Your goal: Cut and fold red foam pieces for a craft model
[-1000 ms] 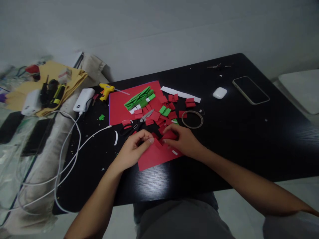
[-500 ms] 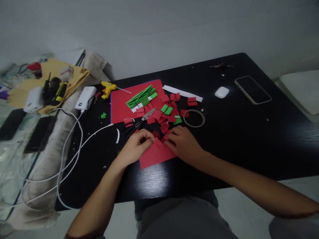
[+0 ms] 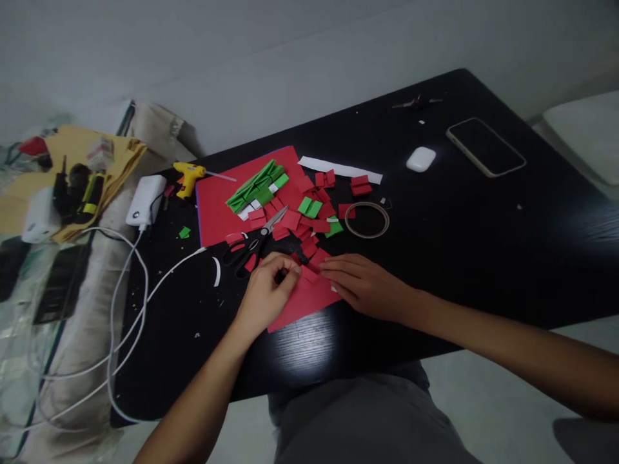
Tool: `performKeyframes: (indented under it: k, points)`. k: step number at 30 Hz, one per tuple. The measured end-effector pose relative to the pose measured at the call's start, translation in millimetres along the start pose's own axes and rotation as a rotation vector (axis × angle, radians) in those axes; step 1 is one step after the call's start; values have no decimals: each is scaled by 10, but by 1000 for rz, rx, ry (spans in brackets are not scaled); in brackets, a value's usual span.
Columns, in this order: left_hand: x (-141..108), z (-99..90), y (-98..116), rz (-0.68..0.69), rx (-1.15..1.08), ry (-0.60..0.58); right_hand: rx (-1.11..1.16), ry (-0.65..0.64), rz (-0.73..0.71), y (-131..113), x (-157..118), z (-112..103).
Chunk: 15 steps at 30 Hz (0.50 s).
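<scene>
A red paper sheet (image 3: pixel 302 306) lies near the table's front edge under both hands. My left hand (image 3: pixel 271 290) is closed in a pinch at the near end of a small folded red paper piece (image 3: pixel 308 275), above the sheet. From the right, my right hand (image 3: pixel 360 280) rests with fingers stretched out, their tips at the sheet's upper right part. A small white bit shows beneath those fingers. Just beyond the hands lie black-handled scissors (image 3: pixel 261 240) and a heap of folded red pieces (image 3: pixel 291 220), with a few green folded pieces (image 3: pixel 309 207) among them.
A bundle of folded green paper (image 3: pixel 256 187) lies on a larger red sheet (image 3: pixel 213 209). Around it are a yellow glue gun (image 3: pixel 189 177), a white power bank (image 3: pixel 145 201) with cable, a tape roll (image 3: pixel 366 220), a white earbud case (image 3: pixel 421 159) and a phone (image 3: pixel 485 147).
The view has tilted and shifted, so the table sits further left and higher. My right hand's fingers have straightened from a curl. My left hand keeps its pinch on the folded red piece.
</scene>
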State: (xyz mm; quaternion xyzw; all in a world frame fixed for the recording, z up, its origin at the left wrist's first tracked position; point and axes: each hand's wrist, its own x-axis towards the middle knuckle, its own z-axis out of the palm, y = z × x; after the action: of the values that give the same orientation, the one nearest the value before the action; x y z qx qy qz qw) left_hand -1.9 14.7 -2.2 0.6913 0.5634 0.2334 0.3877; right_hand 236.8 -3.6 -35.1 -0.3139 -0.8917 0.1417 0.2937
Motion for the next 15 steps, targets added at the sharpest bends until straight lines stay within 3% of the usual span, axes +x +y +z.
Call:
performKeyframes:
  k: [4,15]
  points:
    - [11,26,32,8,27,-15,6,19,-19,2,-6,14]
    - [35,26,33,-47,98,-17,62,-76,30,-23,-6,-6]
